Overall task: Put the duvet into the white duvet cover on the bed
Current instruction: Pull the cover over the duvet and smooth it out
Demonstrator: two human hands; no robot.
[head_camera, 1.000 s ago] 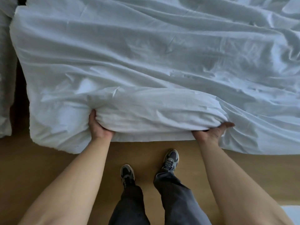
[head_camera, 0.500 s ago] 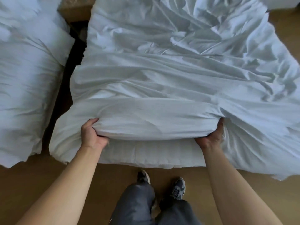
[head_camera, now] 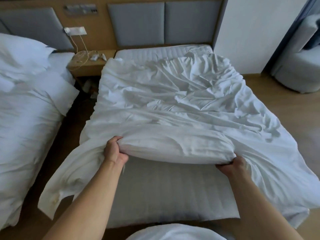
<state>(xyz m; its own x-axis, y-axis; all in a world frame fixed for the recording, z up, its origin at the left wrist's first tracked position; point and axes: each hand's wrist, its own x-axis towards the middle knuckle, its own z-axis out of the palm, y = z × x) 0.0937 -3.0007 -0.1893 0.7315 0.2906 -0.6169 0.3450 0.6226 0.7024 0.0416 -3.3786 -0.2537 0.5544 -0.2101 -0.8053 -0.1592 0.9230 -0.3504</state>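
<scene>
You stood at the foot of the bed [head_camera: 173,193] with both arms stretched forward. Your left hand [head_camera: 115,152] was closed in a fist-like pinch on the near edge of the white duvet cover [head_camera: 173,104], thumb on top, fingers curled under the padded fold. Your right hand [head_camera: 231,166] was closed on the same edge further along, fingers tucked under the cloth and mostly hidden, so how tightly it gripped could not be read exactly.

The edge between your hands was lifted clear of the bare mattress, which showed just below and toward you from both hands. The fold looked thick there, so the duvet [head_camera: 174,149] was judged to lie inside the cover at that point; how far it reached toward the headboard [head_camera: 164,21] could not be told.

Key relation: the bundle ran away from your hands, its long axis pointing from you toward the headboard, with the crumpled bulk well beyond your fingertips. The held edge lay crosswise, roughly square to that axis. Your left hand sat slightly further forward and higher than your right. A loose flap of cover hung off to the outside of your left forearm; more slack draped past the outside of your right hand.

Judgement: a shake or pull toward you along the long axis would be next, with the load about even on both hands.
</scene>
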